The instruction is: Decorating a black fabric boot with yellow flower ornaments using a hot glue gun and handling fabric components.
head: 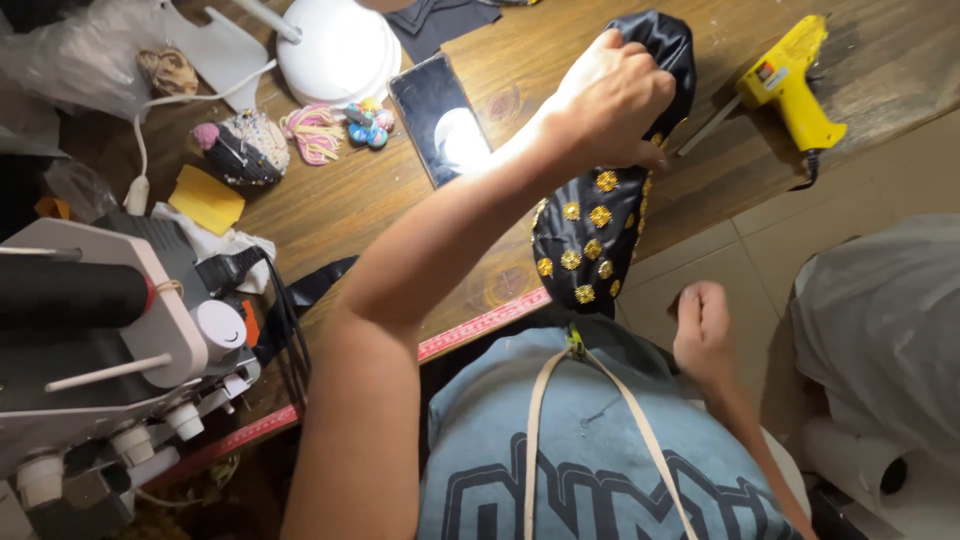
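At table's edge, left hand (610,95) clutches overhanging black sequined cloth (600,215).

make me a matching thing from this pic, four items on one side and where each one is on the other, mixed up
Things:
1. glue gun
2. black cloth with gold studs
3. phone
4. pincushion

Places:
A. under the left hand, hanging over the table edge
B. far right of the table, past the cloth
C. left part of the table, beside the yellow pad
D. face up by the white lamp base, with a bright glare on its screen

Pairs: 1-B, 2-A, 3-D, 4-C

The left hand has its grip on the cloth; the right hand is below the table edge and holds nothing that shows.
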